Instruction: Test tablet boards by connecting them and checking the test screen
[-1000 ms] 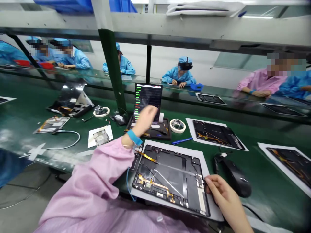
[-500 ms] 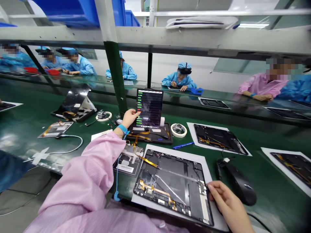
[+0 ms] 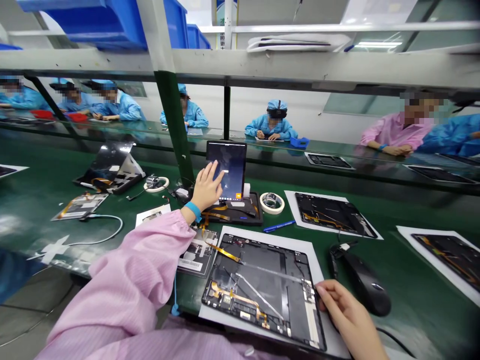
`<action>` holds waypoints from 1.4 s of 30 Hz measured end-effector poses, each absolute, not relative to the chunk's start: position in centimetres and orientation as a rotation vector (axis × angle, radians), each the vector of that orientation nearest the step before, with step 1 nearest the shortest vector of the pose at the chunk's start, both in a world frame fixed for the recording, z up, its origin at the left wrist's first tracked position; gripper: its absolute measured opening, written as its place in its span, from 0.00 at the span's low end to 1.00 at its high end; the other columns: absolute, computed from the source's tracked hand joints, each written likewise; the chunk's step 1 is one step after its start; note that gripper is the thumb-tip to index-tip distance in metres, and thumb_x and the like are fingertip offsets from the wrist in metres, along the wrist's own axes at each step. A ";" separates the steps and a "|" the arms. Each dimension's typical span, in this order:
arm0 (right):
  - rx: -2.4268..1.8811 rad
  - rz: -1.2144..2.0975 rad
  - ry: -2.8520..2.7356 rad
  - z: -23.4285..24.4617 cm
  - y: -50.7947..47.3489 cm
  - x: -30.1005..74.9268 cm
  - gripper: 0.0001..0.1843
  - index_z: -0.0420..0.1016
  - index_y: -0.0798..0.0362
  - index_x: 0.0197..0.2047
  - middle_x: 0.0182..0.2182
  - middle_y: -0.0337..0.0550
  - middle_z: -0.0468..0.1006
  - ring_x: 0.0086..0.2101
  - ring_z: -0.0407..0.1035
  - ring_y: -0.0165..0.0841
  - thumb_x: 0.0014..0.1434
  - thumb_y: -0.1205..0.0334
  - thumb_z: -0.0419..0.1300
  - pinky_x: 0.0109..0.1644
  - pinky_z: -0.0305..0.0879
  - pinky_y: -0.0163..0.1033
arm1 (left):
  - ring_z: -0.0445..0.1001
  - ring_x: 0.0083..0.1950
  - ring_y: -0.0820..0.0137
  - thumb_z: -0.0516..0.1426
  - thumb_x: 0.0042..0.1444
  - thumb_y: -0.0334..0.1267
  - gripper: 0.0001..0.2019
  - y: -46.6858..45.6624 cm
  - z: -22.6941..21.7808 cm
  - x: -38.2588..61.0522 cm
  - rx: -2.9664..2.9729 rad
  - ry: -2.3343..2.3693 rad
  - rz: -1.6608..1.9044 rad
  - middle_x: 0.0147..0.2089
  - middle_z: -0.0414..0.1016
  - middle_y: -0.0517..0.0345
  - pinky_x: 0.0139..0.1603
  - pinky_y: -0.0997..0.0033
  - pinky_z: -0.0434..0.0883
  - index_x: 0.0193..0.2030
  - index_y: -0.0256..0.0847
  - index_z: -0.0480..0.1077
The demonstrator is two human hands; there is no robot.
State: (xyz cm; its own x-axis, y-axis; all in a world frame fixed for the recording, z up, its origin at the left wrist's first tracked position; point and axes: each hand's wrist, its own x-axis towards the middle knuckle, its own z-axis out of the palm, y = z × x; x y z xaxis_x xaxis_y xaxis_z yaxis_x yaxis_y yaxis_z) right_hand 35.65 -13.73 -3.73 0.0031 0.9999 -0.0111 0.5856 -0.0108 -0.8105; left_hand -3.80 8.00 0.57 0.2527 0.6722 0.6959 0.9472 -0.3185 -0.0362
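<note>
Left hand [image 3: 207,186] spread open, fingertips touching upright tablet screen [image 3: 227,170] at 12 o'clock on tabletop [image 3: 48,200]. Right hand [image 3: 345,312] curled, gripping right edge of opened tablet chassis [image 3: 264,287] at 6 o'clock.

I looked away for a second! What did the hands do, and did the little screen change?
The left hand went from gripping the upright tablet's left edge to lying open, fingers spread, against its screen. The screen's coloured bars are gone; it is now mostly dark. The right hand stayed on the right edge of the opened tablet on its white sheet. The black mouse stayed put.
</note>
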 end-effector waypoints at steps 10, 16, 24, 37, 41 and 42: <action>-1.679 0.934 -1.609 -3.7 -13.8 35.7 0.24 0.69 0.53 0.38 0.25 0.40 0.70 0.28 0.66 0.30 0.58 0.39 0.53 0.34 0.64 0.33 | 0.55 0.66 0.52 0.53 0.58 0.35 0.24 3.8 4.7 2.2 -2.149 -1.623 -0.879 0.64 0.60 0.35 0.62 0.53 0.57 0.61 0.29 0.61; -1.668 1.105 -1.478 -1.5 -14.0 34.3 0.28 0.65 0.54 0.40 0.23 0.38 0.68 0.19 0.54 0.24 0.54 0.34 0.54 0.21 0.50 0.31 | 0.71 0.41 0.58 0.53 0.62 0.45 0.14 -2.5 3.2 12.6 -2.799 -1.354 -0.598 0.37 0.75 0.49 0.39 0.62 0.68 0.35 0.36 0.73; -1.843 0.207 -1.751 -0.7 -13.3 38.9 0.28 0.71 0.54 0.42 0.37 0.51 0.76 0.38 0.71 0.42 0.60 0.38 0.47 0.45 0.67 0.48 | 0.71 0.33 0.67 0.50 0.66 0.47 0.19 -1.1 -1.0 14.3 -3.182 -1.409 -0.686 0.30 0.75 0.57 0.29 0.69 0.59 0.28 0.40 0.69; -1.960 -0.446 -1.800 -3.3 -12.4 43.7 0.26 0.66 0.55 0.52 0.50 0.54 0.71 0.48 0.68 0.47 0.59 0.45 0.49 0.50 0.67 0.52 | 0.72 0.33 0.66 0.50 0.65 0.49 0.19 -1.1 -1.7 14.2 -3.196 -1.441 -0.608 0.31 0.77 0.58 0.27 0.69 0.55 0.28 0.41 0.70; -1.837 -0.499 -1.683 -0.9 -13.7 40.8 0.25 0.68 0.58 0.48 0.53 0.60 0.68 0.54 0.63 0.51 0.58 0.45 0.53 0.56 0.60 0.56 | 0.72 0.34 0.65 0.51 0.64 0.51 0.19 -1.3 -1.9 14.1 -3.221 -1.421 -0.589 0.32 0.77 0.57 0.29 0.69 0.58 0.29 0.41 0.71; -1.786 -0.381 -1.700 -0.2 -14.0 39.7 0.23 0.68 0.57 0.48 0.50 0.58 0.70 0.52 0.65 0.47 0.59 0.47 0.53 0.55 0.62 0.53 | 0.72 0.34 0.65 0.51 0.64 0.51 0.19 -1.4 -2.0 14.0 -3.225 -1.428 -0.595 0.32 0.77 0.57 0.29 0.69 0.58 0.29 0.41 0.71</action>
